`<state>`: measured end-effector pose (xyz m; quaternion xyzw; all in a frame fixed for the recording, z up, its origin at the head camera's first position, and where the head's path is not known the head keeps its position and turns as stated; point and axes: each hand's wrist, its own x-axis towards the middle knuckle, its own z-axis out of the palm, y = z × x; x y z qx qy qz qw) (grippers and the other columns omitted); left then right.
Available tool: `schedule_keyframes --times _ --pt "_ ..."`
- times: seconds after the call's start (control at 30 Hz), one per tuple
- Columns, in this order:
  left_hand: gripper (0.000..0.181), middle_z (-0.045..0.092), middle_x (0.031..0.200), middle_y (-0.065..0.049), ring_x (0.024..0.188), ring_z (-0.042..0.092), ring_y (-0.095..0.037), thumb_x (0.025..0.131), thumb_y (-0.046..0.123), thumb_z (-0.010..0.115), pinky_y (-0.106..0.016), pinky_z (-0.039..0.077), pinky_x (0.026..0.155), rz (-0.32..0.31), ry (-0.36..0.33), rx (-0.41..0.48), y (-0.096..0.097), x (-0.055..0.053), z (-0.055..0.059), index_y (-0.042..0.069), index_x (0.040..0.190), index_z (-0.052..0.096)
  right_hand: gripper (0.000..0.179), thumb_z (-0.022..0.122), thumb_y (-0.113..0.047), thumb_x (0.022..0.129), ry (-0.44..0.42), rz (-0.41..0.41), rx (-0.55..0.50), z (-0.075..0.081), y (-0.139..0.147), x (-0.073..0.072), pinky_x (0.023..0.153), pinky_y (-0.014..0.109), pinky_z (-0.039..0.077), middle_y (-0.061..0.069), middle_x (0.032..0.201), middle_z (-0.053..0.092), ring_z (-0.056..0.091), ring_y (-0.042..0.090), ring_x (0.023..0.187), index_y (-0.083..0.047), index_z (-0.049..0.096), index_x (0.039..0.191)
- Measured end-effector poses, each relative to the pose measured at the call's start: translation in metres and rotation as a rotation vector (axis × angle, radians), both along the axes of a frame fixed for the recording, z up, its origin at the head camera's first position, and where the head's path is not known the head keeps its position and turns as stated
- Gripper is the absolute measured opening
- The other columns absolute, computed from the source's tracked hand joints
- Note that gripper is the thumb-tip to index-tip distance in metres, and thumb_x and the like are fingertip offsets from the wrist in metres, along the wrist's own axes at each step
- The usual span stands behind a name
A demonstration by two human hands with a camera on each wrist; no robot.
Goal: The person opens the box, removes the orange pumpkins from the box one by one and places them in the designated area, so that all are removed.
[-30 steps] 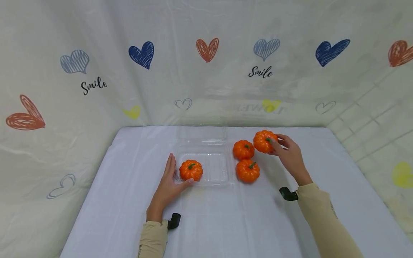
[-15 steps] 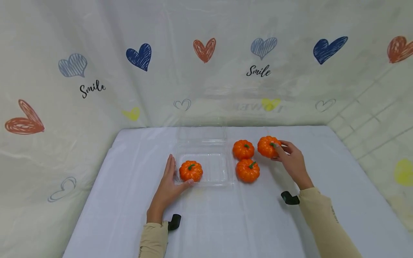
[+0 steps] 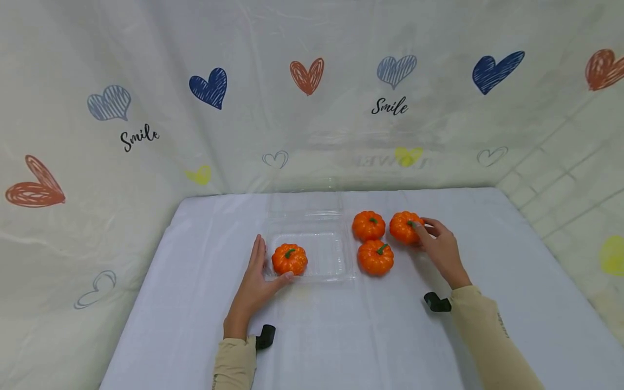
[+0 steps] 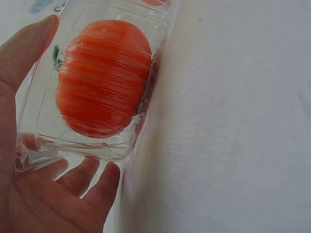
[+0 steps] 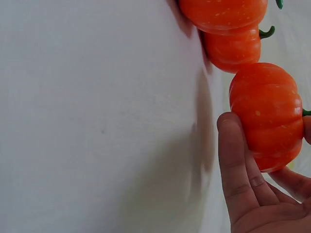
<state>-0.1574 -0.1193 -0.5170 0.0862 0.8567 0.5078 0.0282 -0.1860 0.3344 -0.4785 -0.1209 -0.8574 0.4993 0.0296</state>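
Observation:
My right hand (image 3: 441, 250) holds a small orange pumpkin (image 3: 404, 227) with a green stem, thumb on top and fingers against its side. In the right wrist view a gap shows between this pumpkin (image 5: 268, 114) and the cloth, with a shadow below. Two more pumpkins, one farther back (image 3: 368, 225) and one nearer (image 3: 375, 258), sit just left of it. My left hand (image 3: 253, 290) rests at the near left corner of a clear plastic clamshell box (image 3: 325, 254), its fingers straight along the side and its thumb at the front. Inside that corner sits another pumpkin (image 3: 290, 259).
The box's clear lid (image 3: 306, 203) is folded back toward the rear edge of the table. A white cloth (image 3: 331, 336) covers the table. Behind it hangs a pale curtain (image 3: 341, 130) printed with hearts. Each wrist carries a black camera mount (image 3: 437, 302).
The pumpkin in my right hand has come slightly right and down toward the cloth, beside the two others. My left hand stays at the box.

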Motion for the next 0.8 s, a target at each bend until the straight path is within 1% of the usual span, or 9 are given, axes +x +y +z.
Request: schedule_keyframes --times 0.1,0.2,0.3,0.5,0.6,0.7,0.8 --pt "0.123 -0.001 0.18 0.003 0.159 0.029 -0.034 0.089 0.056 0.083 -0.05 0.03 0.124 -0.001 0.005 0.001 0.0 0.0 0.001 0.013 0.174 0.004 0.076 0.05 -0.052 0.111 0.004 0.011 -0.045 -0.003 0.001 0.0 0.083 0.024 0.061 0.037 0.155 0.044 0.077 0.035 0.09 0.002 0.036 0.163" --pt "0.123 -0.002 0.18 0.004 0.159 0.029 -0.034 0.089 0.055 0.083 -0.05 0.03 0.124 -0.001 0.004 0.005 -0.001 -0.001 0.001 0.014 0.174 0.004 0.078 0.051 -0.053 0.111 -0.007 0.022 -0.062 -0.006 0.001 0.0 0.082 0.019 0.059 0.037 0.156 0.043 0.078 0.027 0.082 0.002 0.034 0.164" --pt "0.123 -0.002 0.18 0.004 0.159 0.028 -0.033 0.089 0.056 0.083 -0.049 0.03 0.124 -0.002 -0.005 0.008 0.0 0.0 0.0 0.014 0.174 0.003 0.079 0.051 -0.054 0.111 -0.021 0.028 -0.08 -0.009 0.001 -0.001 0.083 0.016 0.058 0.036 0.155 0.044 0.079 0.025 0.08 0.001 0.033 0.164" --pt "0.123 -0.003 0.18 0.004 0.159 0.028 -0.033 0.09 0.055 0.083 -0.05 0.03 0.124 -0.005 -0.013 0.015 0.0 -0.001 0.0 0.014 0.174 0.004 0.079 0.052 -0.053 0.111 -0.032 0.013 -0.127 -0.014 0.001 -0.002 0.078 0.024 0.062 0.036 0.153 0.046 0.079 0.025 0.08 0.001 0.032 0.165" --pt "0.123 -0.002 0.18 0.003 0.159 0.029 -0.033 0.09 0.056 0.083 -0.05 0.031 0.124 -0.004 -0.014 0.011 0.0 -0.001 0.0 0.014 0.174 0.004 0.081 0.049 -0.056 0.111 -0.046 0.003 -0.112 -0.016 0.0 -0.003 0.077 0.022 0.062 0.034 0.144 0.055 0.079 0.024 0.081 0.001 0.03 0.166" --pt "0.123 -0.003 0.18 0.004 0.159 0.028 -0.032 0.089 0.056 0.083 -0.049 0.03 0.124 -0.004 -0.016 0.009 0.0 0.0 0.001 0.014 0.174 0.003 0.082 0.047 -0.058 0.111 -0.053 -0.008 -0.101 -0.018 -0.002 -0.004 0.077 0.022 0.062 0.031 0.13 0.063 0.079 0.023 0.081 0.0 0.03 0.166" --pt "0.123 -0.004 0.18 0.004 0.16 0.025 -0.032 0.089 0.056 0.083 -0.048 0.03 0.124 -0.004 -0.02 0.01 0.0 0.001 0.002 0.014 0.174 0.003 0.081 0.046 -0.056 0.112 -0.046 -0.025 -0.107 -0.019 -0.005 -0.006 0.075 0.026 0.063 0.03 0.125 0.065 0.078 0.021 0.08 0.001 0.028 0.167"
